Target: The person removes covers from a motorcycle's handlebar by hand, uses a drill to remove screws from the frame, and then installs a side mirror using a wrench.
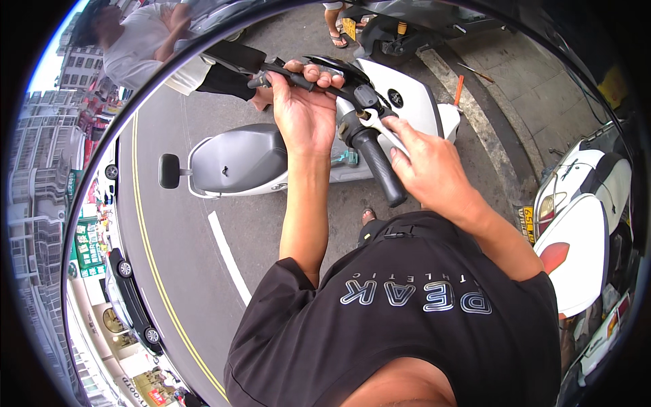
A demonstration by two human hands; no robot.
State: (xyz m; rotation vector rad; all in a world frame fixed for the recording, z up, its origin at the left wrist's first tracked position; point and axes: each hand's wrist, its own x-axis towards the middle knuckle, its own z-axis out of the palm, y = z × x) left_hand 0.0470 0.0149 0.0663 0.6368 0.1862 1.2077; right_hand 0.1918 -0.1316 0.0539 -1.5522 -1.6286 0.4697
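My right hand is closed on a silver wrench. The wrench's jaw sits at a fitting on the handlebar of a white scooter, just above the black rubber handlebar grip. With palm turned up, my left hand has its fingers curled round a black stem that looks like a rear-view mirror's. That stem runs toward the fitting where the wrench is. A flat black piece, perhaps the mirror head, lies beyond the hand. Fingers partly hide the stem and the wrench handle.
The scooter's grey seat and small backrest extend to the left. A kerb runs along the right, with a screwdriver on the pavement. Another white scooter stands close at right. People are nearby at the top.
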